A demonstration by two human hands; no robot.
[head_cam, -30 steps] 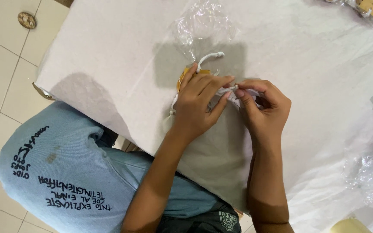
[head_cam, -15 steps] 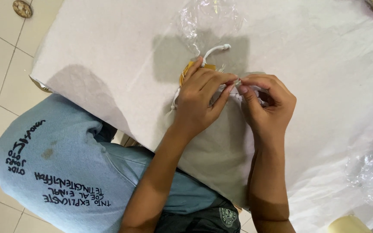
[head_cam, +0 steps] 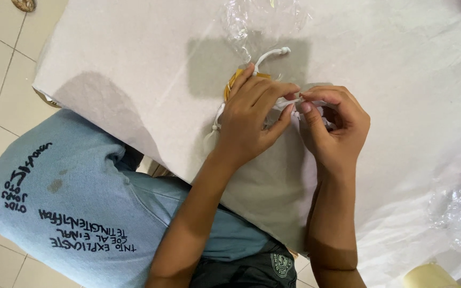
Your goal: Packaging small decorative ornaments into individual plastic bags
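Both hands work close together near the table's near edge: the left hand (head_cam: pixel 252 125) curls over a yellow bundle (head_cam: pixel 234 81), pinching a white cord (head_cam: pixel 271 53); the right hand (head_cam: pixel 333 128) pinches the same cord's other end. Cloth-covered table (head_cam: pixel 134 64) lies open to their left; crinkled plastic wrap (head_cam: pixel 262 16) sits just beyond.

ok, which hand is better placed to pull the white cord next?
Right, probably. The right hand already pinches the white cord at its fingertips; the left hand lies flat over the yellow item, pinning it.
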